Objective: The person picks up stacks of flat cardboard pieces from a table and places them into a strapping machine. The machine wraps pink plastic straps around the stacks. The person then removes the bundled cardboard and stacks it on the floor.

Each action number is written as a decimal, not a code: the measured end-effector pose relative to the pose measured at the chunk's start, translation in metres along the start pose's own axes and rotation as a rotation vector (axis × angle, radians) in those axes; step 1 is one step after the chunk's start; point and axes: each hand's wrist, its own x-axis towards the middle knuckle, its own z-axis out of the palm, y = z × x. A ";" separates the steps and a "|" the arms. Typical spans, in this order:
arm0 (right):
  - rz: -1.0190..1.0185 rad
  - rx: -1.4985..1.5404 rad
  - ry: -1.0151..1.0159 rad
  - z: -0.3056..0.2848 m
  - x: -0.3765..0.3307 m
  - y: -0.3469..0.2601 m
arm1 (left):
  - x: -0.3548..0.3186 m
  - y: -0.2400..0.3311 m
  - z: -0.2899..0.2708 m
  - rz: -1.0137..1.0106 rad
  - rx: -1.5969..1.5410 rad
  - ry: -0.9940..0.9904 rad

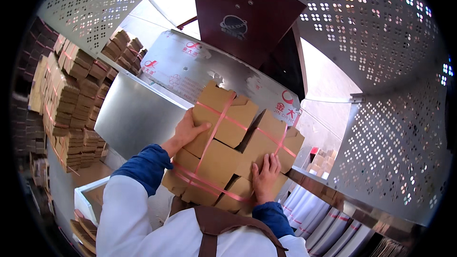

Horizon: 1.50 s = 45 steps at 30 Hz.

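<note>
**Brown cardboard bundle held against the steel machine**

Brown corrugated cardboard, folded flat and stacked, makes up the strapped bundle at the centre of the frame. Pink plastic straps cross it lengthwise and crosswise, pressing slightly into the board edges. Its notched flaps stick out unevenly along the top and right side.

The left hand grips the bundle's upper left edge, thumb laid across the top face and fingers wrapped behind. The right hand lies flat, fingers spread, on the lower right face. The two hands are apart, one on each side, both pressed on the cardboard. Blue cuffs show below white sleeves, with a brown apron strap at the bottom edge.

Behind the bundle slopes a smooth, brushed steel panel, its upper edge running diagonally toward the right. Above it rises a dark red glossy plate. Perforated metal guards, punched with clover-shaped holes, curve in from the upper left and fill the right side, leaving only a narrow gap around the bundle.

At the left of the frame stand tall stacks of similar strapped cardboard bundles, tightly packed.
</note>
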 end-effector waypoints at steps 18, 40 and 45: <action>0.001 -0.024 0.054 0.001 0.001 0.001 | 0.010 -0.010 0.009 0.030 -0.058 -0.011; -0.078 -0.086 0.070 0.017 -0.007 0.015 | 0.002 -0.009 0.010 0.045 -0.070 -0.041; -0.094 -0.082 0.089 0.018 -0.008 0.023 | -0.008 0.012 0.001 0.024 -0.092 -0.042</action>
